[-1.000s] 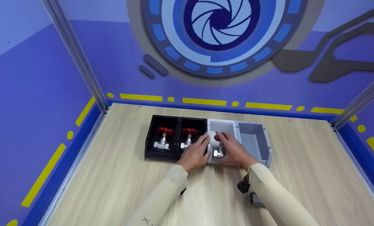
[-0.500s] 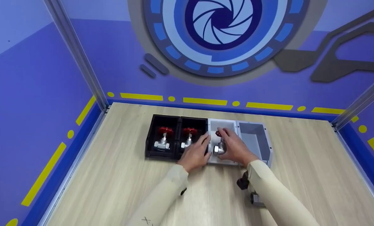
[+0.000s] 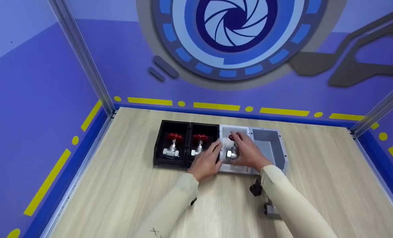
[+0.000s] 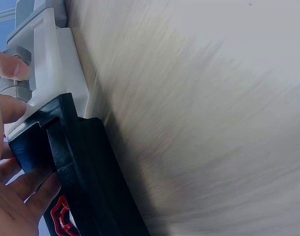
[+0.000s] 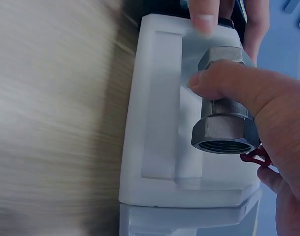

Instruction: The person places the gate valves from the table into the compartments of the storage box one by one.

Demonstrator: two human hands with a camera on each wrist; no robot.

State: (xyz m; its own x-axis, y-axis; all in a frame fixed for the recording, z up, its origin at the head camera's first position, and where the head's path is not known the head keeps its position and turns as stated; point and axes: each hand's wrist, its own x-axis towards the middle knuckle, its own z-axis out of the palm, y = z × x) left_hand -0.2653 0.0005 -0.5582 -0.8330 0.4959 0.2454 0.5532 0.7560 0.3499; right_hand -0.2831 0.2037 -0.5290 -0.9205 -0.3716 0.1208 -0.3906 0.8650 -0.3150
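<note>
My right hand holds a metal valve with a red handwheel over the white bin. Its thumb lies across the valve body between two hexagonal ends, and its fingers reach the handwheel. In the right wrist view one threaded opening faces the camera. My left hand rests over the wall between the white bin and the neighbouring black bin. Its thumb is on the white bin's side and its other fingers reach into the black bin. Inside that bin stands a second valve, partly hidden by the hand.
A further black bin at the left end holds an upright valve with a red handwheel. A grey bin adjoins the white one on the right. On the wooden table, a grey metal fitting lies partly under the right sleeve.
My right hand has moved slightly up and away from me in the head view, carrying the valve from the white bin's front towards its middle. The left hand has stayed at the bin wall.
</note>
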